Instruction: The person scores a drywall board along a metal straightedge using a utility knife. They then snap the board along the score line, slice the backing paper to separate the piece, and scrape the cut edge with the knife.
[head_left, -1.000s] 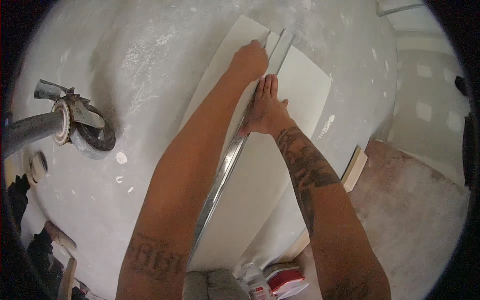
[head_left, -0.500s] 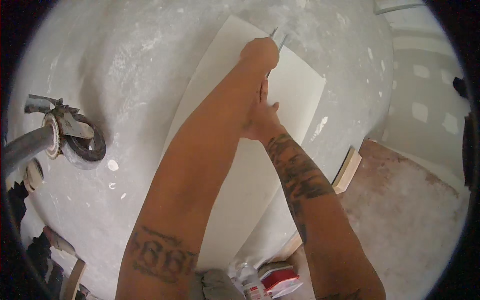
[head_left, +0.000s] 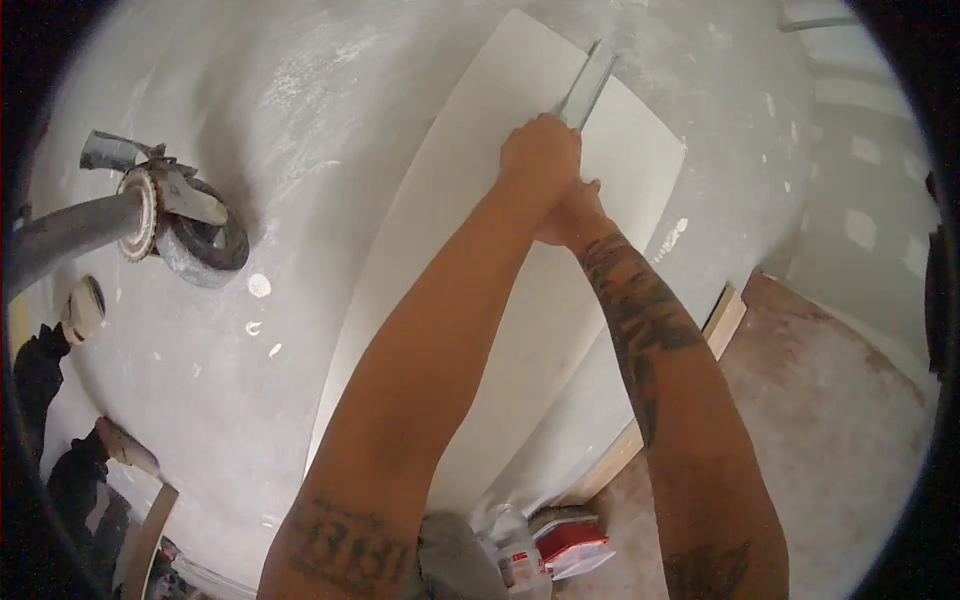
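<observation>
A long white board (head_left: pixel 455 165) lies at a slant on the grey floor. Along its far part runs a narrow grey metal strip (head_left: pixel 590 88) with raised-looking edges, its near portion covered by my hands. My left hand (head_left: pixel 541 152) is closed at the strip; whatever sits inside its fingers is hidden. Close against it on the right is my right hand (head_left: pixel 575 213), thumb sticking up. The right hand's other fingers disappear behind my left hand and wrist.
At left, a metal tube ends in a caster wheel (head_left: pixel 205 235). A wooden strip (head_left: pixel 725 318) borders the brownish floor area (head_left: pixel 830 400) at right. A clear plastic container (head_left: pixel 522 562) and a red-and-white package (head_left: pixel 572 542) sit near the lower edge.
My left hand has slid back toward me along the metal strip, closer to my right hand, uncovering more of the strip. The whole view has shifted a little.
</observation>
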